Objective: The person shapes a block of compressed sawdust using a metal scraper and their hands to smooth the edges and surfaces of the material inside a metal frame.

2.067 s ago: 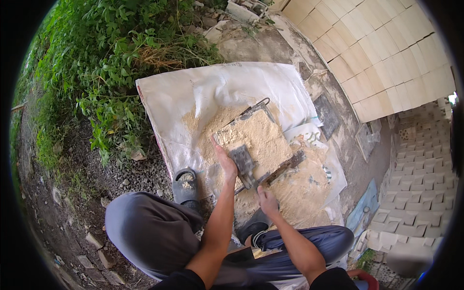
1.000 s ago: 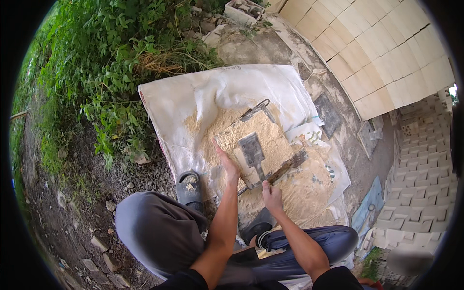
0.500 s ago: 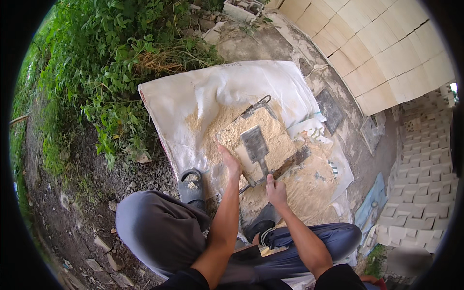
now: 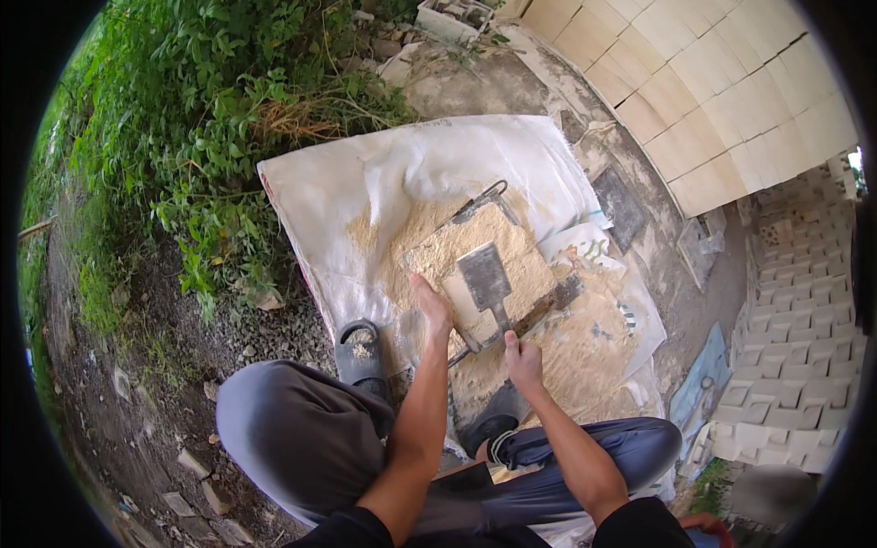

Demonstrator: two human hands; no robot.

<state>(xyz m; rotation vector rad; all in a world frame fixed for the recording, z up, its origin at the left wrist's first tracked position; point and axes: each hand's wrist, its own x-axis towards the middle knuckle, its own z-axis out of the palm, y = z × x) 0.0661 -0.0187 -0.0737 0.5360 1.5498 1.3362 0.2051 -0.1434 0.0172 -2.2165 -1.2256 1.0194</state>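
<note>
My right hand (image 4: 524,363) is closed round the handle of a flat, square-bladed metal scraper (image 4: 484,277). Its grey blade lies over pale, sandy powder (image 4: 514,243) that heaps inside a square mould (image 4: 535,311) with dark metal edges. Against the mould's near left side rests my left hand (image 4: 434,306), its fingers stretched out along the edge and holding nothing. A wire loop handle sticks up at the mould's far corner. Beneath everything spreads a white woven sack sheet (image 4: 315,187), with loose powder scattered round the mould.
Leafy plants (image 4: 215,137) crowd the left side above gravel. A dark clog (image 4: 362,358) on my foot stands at the sheet's left edge. To the right are stacked pale tiles (image 4: 722,91), rows of cream blocks (image 4: 776,365) and a dark slab (image 4: 620,205). A white crate (image 4: 454,20) sits far back.
The scraper's blade has shifted very slightly over the powder. Both hands keep nearly the same places, and the whole view has moved a little.
</note>
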